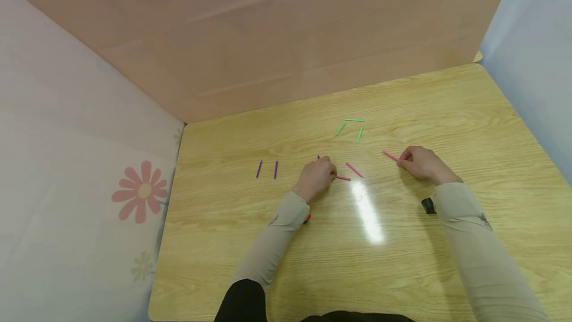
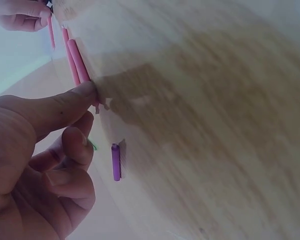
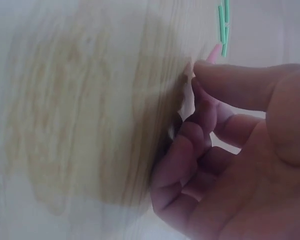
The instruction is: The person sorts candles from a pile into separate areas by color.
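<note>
My left hand [image 1: 315, 177] pinches the near end of a short pink stick [image 2: 79, 60] between thumb and finger, just above the wooden table [image 1: 357, 272]. A second pink stick [image 1: 354, 169] lies just beyond its tip. At the right, my right hand [image 1: 422, 163] pinches one end of a third pink stick [image 1: 391, 155], its tip pointing up and left. Beside my left hand is a purple stick [image 2: 116, 162], mostly hidden by that hand in the head view. Two more purple sticks, one of them here [image 1: 275, 170], lie further left, side by side.
Beyond the hands lie three green sticks: one crosswise [image 1: 355, 120], one slanted at left [image 1: 340, 129], one at right [image 1: 359, 135]. A brown sheet [image 1: 286, 34] stands behind the table, with pale screens at both sides. A black object [image 1: 428, 205] shows by my right cuff.
</note>
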A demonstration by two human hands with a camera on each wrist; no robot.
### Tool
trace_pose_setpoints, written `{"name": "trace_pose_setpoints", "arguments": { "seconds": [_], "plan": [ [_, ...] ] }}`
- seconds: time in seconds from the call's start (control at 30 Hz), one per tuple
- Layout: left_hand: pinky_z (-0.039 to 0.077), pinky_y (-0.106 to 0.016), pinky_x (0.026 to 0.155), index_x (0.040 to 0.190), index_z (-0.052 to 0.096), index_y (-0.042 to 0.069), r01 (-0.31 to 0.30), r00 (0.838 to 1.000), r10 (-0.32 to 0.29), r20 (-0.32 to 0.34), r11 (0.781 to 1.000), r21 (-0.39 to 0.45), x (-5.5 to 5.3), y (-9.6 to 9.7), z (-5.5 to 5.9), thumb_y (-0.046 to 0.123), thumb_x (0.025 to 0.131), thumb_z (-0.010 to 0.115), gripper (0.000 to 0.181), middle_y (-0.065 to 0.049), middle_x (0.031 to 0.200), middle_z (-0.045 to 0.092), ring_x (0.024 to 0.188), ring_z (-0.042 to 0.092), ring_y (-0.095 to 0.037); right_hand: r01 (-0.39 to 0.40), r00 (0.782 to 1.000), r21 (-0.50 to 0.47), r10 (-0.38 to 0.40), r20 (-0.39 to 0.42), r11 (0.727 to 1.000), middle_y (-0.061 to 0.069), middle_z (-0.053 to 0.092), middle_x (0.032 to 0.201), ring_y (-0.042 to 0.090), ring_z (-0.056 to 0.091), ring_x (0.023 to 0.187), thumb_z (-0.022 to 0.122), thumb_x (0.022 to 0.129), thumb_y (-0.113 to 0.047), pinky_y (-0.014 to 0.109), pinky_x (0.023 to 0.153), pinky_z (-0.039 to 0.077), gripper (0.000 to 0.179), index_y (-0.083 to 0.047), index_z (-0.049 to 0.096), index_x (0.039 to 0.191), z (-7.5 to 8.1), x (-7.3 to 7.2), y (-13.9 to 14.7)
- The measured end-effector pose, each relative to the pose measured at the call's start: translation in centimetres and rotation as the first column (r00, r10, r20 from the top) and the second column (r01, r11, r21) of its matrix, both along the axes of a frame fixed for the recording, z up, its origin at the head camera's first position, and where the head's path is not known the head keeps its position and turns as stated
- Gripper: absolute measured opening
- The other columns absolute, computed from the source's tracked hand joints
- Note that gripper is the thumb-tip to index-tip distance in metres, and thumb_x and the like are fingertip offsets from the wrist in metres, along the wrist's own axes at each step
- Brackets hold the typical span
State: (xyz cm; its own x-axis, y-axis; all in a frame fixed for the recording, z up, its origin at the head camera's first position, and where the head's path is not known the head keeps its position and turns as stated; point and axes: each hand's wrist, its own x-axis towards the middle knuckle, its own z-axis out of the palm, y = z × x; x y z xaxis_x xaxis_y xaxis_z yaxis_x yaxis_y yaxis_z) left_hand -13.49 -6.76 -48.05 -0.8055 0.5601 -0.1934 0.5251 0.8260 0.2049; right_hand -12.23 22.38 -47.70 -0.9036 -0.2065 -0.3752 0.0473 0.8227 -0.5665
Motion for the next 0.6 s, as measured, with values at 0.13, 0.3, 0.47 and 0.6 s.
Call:
{"name": "trace_pose_setpoints", "arguments": {
  "seconds": [0.13, 0.3, 0.47, 0.6],
  "plan": [
    [0.052, -0.022, 0.069, 0.098, 0.077, 0.018, 0.001, 1.0, -0.001, -0.011, 1.0, -0.008, 0.1, 0.0, -0.1, 0.023, 0.092, 0.065, 0.014, 0.002, 0.096, 0.064, 0.081, 0.063, -0.01, -0.022, 1.0, -0.006, 0.022, -0.016, 1.0, 0.022, 0.062, 0.096, 0.03, 0.055, 0.084, 0.052, 0.098, -0.02, 0.044, 0.074, 0.045, 0.029, 0.008, 0.058, 0.104, 0.1, -0.1, -0.2],
    [0.052, -0.022, 0.07, 0.099, 0.077, 0.018, 0.004, 1.0, -0.004, -0.003, 1.0, -0.002, 0.1, -0.1, -0.1, 0.023, 0.093, 0.065, 0.014, 0.002, 0.096, 0.064, 0.082, 0.063, -0.009, -0.057, 0.996, -0.013, 0.056, -0.062, 0.998, 0.015, 0.061, 0.087, 0.025, 0.053, 0.078, 0.055, 0.097, -0.018, 0.039, 0.071, 0.043, 0.023, 0.004, 0.059, 0.099, -0.1, -0.2, -0.5],
    [0.052, -0.021, 0.07, 0.099, 0.077, 0.018, 0.001, 1.0, -0.001, 0.006, 1.0, 0.001, 0.2, -0.2, 0.1, 0.022, 0.093, 0.064, 0.014, 0.002, 0.095, 0.064, 0.082, 0.062, -0.008, -0.101, 0.989, -0.016, 0.099, -0.106, 0.995, 0.009, 0.058, 0.079, 0.02, 0.049, 0.072, 0.057, 0.096, -0.016, 0.033, 0.066, 0.039, 0.018, 0.002, 0.06, 0.096, -0.5, -0.6, -0.9],
    [0.052, -0.02, 0.069, 0.098, 0.077, 0.018, 0.002, 1.0, -0.002, -0.003, 1.0, -0.001, 0.3, -0.2, 0.0, 0.022, 0.093, 0.065, 0.014, 0.003, 0.094, 0.064, 0.081, 0.062, -0.008, -0.123, 0.986, -0.009, 0.122, -0.115, 0.992, 0.006, 0.054, 0.076, 0.019, 0.046, 0.069, 0.057, 0.095, -0.015, 0.032, 0.064, 0.037, 0.016, 0.0, 0.061, 0.095, -0.4, -0.8, -1.4]
  ]
}}
